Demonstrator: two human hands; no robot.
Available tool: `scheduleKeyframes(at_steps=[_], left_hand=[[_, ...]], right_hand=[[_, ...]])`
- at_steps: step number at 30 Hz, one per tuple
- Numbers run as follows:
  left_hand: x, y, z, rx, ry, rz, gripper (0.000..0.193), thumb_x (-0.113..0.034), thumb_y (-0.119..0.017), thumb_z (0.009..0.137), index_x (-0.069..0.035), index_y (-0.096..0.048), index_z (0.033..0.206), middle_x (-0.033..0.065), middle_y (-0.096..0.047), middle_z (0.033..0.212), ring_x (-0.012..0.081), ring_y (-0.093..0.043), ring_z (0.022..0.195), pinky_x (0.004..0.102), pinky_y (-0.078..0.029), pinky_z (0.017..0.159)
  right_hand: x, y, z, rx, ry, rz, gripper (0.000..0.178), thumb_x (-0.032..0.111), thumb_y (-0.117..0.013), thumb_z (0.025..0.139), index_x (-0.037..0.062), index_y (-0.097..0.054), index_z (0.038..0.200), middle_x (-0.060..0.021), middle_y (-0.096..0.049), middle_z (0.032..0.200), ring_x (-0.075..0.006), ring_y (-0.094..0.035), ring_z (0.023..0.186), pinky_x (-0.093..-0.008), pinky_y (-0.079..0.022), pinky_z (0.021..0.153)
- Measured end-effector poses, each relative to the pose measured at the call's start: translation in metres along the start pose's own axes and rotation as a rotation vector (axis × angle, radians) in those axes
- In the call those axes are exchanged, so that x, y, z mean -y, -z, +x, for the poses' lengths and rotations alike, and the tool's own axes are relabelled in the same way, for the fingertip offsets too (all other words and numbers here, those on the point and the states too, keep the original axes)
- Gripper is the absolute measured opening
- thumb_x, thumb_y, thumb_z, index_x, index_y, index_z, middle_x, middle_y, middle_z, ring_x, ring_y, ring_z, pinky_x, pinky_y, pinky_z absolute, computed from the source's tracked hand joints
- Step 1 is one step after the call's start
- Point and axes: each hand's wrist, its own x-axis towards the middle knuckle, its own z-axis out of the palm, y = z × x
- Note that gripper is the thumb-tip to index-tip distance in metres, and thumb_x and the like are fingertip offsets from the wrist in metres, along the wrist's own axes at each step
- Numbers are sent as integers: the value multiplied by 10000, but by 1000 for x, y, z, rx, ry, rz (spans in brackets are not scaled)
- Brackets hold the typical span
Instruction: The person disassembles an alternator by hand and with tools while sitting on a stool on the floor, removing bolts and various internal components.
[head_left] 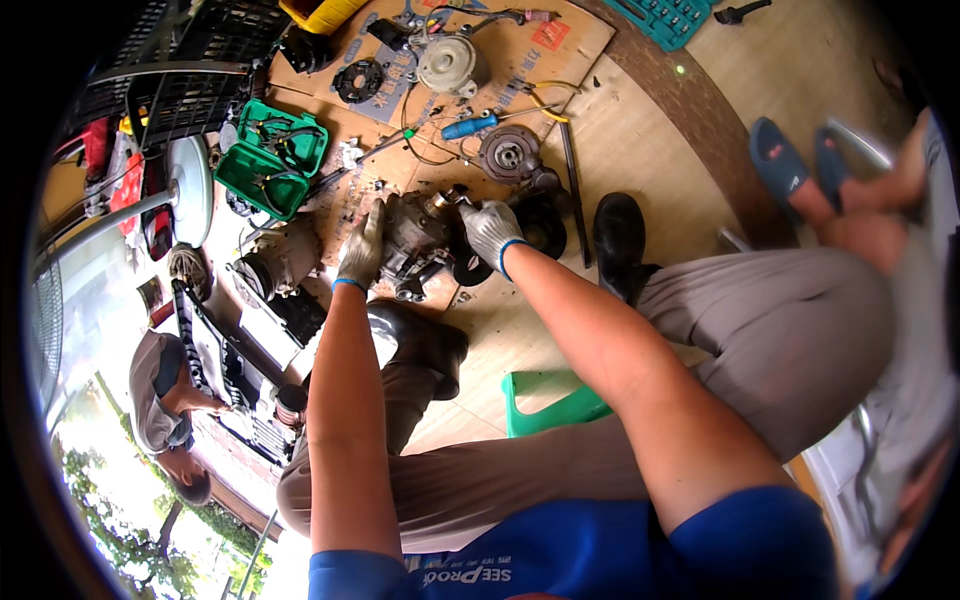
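Observation:
A grey metal machine unit (412, 232), with ports and a brass-coloured fitting (438, 203) at its upper right, stands on cardboard between my hands. My left hand (362, 247), in a whitish work glove with a blue cuff, grips the unit's left side, fingers pointing away from me. On the other side my right hand (491, 232), gloved alike, is closed with its fingertips beside the brass-coloured fitting; whatever they pinch is too small to make out. Black ring-shaped parts (541, 228) lie just right of that hand. A round metal clutch plate (509, 154) rests beyond it.
Farther off are a blue-handled screwdriver (470, 127), yellow-handled pliers (548, 103), a silver motor (448, 65) and a metal rod (577, 195). An open green case (270, 160) and another metal unit (285, 257) lie left. A green stool (550, 402) stands below; people are at both sides.

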Motion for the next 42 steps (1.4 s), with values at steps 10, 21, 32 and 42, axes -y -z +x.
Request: scheduleKeyframes(at_steps=[10,21,32,42], left_hand=[[39,-18,19,262,1043,-916,662,-611,-498,960,23,-647,1080,133,-717,988,203,-675,810,316,-532,680],[-2,-5,-28,-32,1078,-1316,305,-349,-626,933,-55,-659,1005,96,-673,801,230,-640,619,359,-502,535],[-49,-14,-78,-459,1059,-1526,326,-328,-494,952,-70,-645,1081,85,-699,944,216,-685,710,328,-559,545],[-38,-1,-89,-79,881,-1858,545,-454,-345,1042,-49,-505,1370,162,-601,1295,327,-639,1110,425,-598,847]], right_hand=[[-16,70,14,201,-701,1655,435,455,-643,921,71,-603,720,-40,-515,537,-166,-464,409,-348,-372,406],[-2,33,31,-177,-109,1200,207,154,-593,892,72,-648,1074,-97,-611,708,-249,-576,641,-391,-441,565],[19,69,-6,62,-210,1563,322,269,-669,937,-8,-695,1101,-79,-708,874,-117,-588,764,-311,-502,715],[53,86,-8,-50,-89,1423,208,185,-641,941,48,-699,1087,-54,-695,812,-125,-653,749,-297,-513,669]])
